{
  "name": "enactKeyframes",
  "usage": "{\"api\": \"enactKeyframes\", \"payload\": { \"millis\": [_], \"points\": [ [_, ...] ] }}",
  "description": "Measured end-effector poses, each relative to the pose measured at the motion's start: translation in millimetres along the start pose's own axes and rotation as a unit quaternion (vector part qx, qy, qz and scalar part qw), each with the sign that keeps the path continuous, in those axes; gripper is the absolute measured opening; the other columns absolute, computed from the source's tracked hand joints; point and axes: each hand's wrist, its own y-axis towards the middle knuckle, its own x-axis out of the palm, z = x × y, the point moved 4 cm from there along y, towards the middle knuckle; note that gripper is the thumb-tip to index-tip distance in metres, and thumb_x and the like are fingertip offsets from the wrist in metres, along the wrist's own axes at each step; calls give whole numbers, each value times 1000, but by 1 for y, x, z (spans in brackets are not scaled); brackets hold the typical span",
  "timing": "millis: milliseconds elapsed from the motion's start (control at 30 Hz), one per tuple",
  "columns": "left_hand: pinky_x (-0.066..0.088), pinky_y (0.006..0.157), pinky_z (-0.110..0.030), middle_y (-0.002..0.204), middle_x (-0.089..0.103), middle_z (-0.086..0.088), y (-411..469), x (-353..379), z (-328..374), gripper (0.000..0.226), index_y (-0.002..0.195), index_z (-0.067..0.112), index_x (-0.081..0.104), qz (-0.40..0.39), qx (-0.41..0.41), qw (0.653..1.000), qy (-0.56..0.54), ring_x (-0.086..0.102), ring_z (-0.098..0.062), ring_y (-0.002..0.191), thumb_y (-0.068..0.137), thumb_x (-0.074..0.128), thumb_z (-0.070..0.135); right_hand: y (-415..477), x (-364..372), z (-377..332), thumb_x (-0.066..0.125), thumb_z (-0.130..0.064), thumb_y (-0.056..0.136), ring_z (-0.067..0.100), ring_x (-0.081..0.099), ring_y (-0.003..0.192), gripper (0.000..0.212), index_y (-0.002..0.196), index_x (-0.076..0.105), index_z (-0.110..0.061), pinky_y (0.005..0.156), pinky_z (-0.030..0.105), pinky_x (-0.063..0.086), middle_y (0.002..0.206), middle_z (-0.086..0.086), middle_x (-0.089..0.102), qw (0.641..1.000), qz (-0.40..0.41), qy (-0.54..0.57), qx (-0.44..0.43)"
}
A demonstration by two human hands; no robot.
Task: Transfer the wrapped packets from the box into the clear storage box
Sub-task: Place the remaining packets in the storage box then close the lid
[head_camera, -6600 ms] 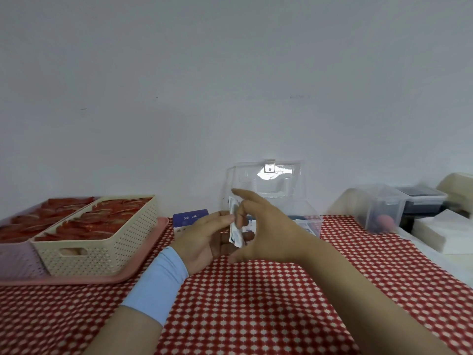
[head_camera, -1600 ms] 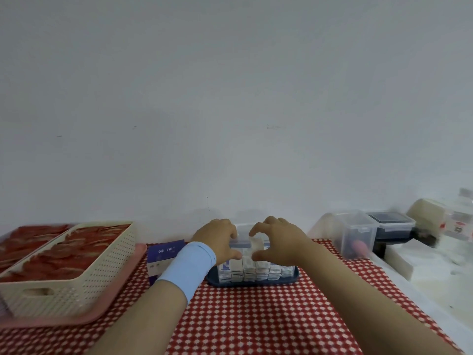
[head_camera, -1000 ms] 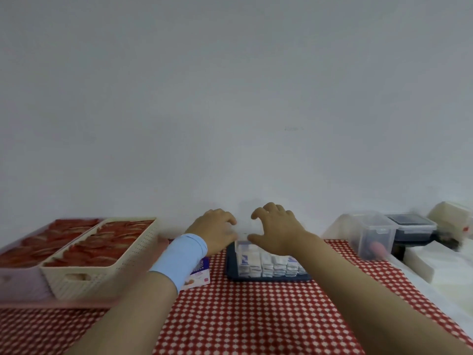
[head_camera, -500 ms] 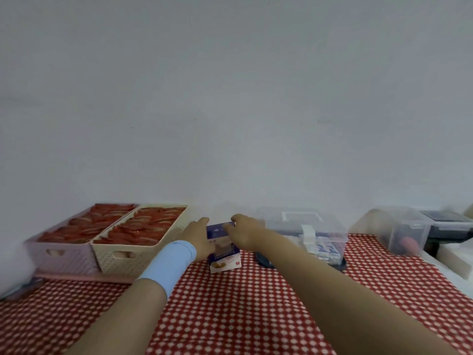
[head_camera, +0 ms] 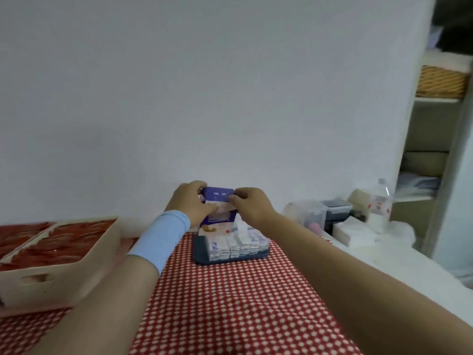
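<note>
— Where was the small purple and white cardboard box?
— Up off the red and white checked cloth, just above the clear plastic storage box of white wrapped packets.
— Who held it?
— The left hand and right hand, fingers closed tight on its sides.

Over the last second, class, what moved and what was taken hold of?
Both hands, left hand and right hand, left the clear storage box and took hold of the purple box, lifting it off the cloth. The storage box, still full of packets, stayed put.
</note>
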Motion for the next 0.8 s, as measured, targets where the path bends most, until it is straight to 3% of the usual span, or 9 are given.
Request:
{"api": "enactKeyframes", "payload": {
  "millis": [100,200,267,400,467,567,633,700,800],
  "points": [
    [48,89,-26,127,57,-5,2,10,53,58,133,19,57,11,49,999,-11,59,-16,101,80,80,26,-15,-46,12,52,-22,98,28,68,81,25,95,68,-3,67,39,54,89,13,72,994,76,73,8],
    [54,93,-35,128,57,-4,4,25,92,61,131,22,56,-8,72,996,-48,63,-20,103,76,82,31,-31,-84,20,53,-20,100,26,69,88,25,106,67,0,79,44,58,98,13,72,989,118,90,14],
    [55,93,-39,127,58,-3,4,43,120,65,131,23,55,-35,82,994,-71,63,-22,106,74,84,37,-43,-117,30,53,-19,100,15,66,79,25,109,66,1,76,38,59,96,9,70,985,145,92,23],
    [52,84,-28,128,54,0,-5,105,186,68,133,21,51,-101,101,979,-146,58,-19,111,76,81,44,-75,-195,62,53,-17,100,8,62,76,13,109,62,-14,67,28,58,96,1,65,974,201,88,58],
    [51,84,-27,132,53,-2,-15,143,223,58,135,21,49,-133,99,968,-187,56,-18,112,85,72,41,-94,-233,88,53,-15,98,10,64,78,25,121,59,-18,64,27,55,96,-2,66,964,234,91,83],
    [53,94,-39,129,56,-3,-40,203,276,55,141,19,42,-196,64,946,-249,59,-23,111,94,58,44,-133,-287,137,52,-13,97,9,65,77,34,130,58,-14,56,21,48,99,-1,69,949,280,69,129],
    [52,93,-38,121,59,-3,-60,245,309,49,132,20,46,-233,65,935,-259,60,-24,107,92,55,47,-163,-318,172,52,-13,96,8,62,73,36,131,59,-13,47,15,45,108,4,69,937,303,55,163],
    [54,94,-42,117,63,-4,-81,285,335,36,115,20,54,-277,70,920,-268,63,-25,105,90,55,47,-194,-343,202,51,-12,96,8,62,75,35,129,60,-13,49,16,44,110,4,69,925,323,40,195],
    [55,90,-40,104,64,-4,-120,348,375,15,87,23,55,-337,88,901,-260,65,-26,100,94,57,36,-246,-380,250,49,-9,95,5,59,67,28,119,62,-14,47,15,41,100,1,70,901,356,19,248]
  ]
}}
